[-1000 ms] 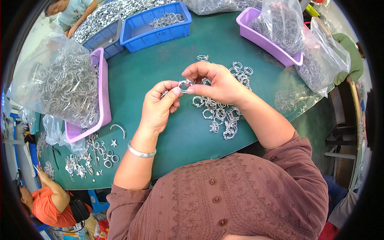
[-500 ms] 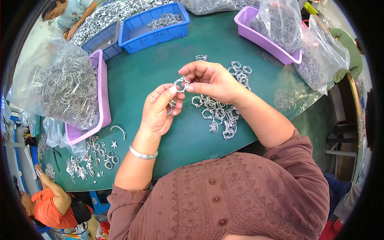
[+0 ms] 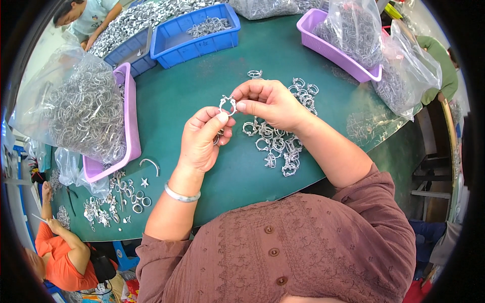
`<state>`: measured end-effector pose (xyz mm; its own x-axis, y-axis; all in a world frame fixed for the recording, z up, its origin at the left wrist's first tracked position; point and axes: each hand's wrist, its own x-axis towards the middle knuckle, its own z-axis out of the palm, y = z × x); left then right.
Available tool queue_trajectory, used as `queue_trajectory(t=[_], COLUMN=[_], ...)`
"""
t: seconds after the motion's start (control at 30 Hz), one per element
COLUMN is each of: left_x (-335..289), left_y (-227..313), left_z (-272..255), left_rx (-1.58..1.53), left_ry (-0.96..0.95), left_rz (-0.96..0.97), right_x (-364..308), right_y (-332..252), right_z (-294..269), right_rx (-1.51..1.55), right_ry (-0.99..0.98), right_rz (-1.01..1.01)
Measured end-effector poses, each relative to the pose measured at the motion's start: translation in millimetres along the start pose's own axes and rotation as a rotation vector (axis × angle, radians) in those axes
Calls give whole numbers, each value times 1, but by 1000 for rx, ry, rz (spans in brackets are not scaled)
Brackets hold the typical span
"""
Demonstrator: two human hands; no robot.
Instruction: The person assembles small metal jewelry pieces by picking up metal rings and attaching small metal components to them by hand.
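Observation:
A silver metal ring (image 3: pixel 228 104) with small raised parts is pinched between my two hands over the green table. The thumb and fingers of my left hand (image 3: pixel 203 136) grip its lower left side. More small rings are tucked in the curled fingers of that hand, partly hidden. My right hand (image 3: pixel 268 103) holds the ring's right edge between thumb and forefinger. Beneath and beside my right hand lies a loose pile of silver rings (image 3: pixel 277 144). Behind it, a single ring (image 3: pixel 254 74) lies apart from the others.
At left, a purple basket (image 3: pixel 132 121) bears a clear bag of rings (image 3: pixel 83 111). Below it lie scattered rings and star pieces (image 3: pixel 108 204). A blue bin (image 3: pixel 197 50) stands at the back, another purple basket (image 3: pixel 338 59) back right. Co-workers sit around the table.
The ring between my fingers has turned, so its opening now faces up more. My hands have barely shifted. The orange-clad co-worker at lower left has raised an arm.

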<state>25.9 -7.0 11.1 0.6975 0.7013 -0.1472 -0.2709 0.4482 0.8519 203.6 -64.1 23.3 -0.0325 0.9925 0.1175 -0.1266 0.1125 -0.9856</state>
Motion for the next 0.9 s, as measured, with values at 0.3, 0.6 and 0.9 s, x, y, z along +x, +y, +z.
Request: queue_trajectory(t=[0.3,0.6,0.9], left_x=[0,1,-3], left_y=[-2,-3,-8], left_z=[0,2,13], left_rx=[35,103,372], left_ry=[-1,19,82], left_rz=[27,75,437], right_x=[-1,-1,2], right_y=[0,7,-2], right_z=[0,3,9], right_rx=[23,-159,-853], right_ry=[-14,87,147], right_rz=[-14,-224,-823])
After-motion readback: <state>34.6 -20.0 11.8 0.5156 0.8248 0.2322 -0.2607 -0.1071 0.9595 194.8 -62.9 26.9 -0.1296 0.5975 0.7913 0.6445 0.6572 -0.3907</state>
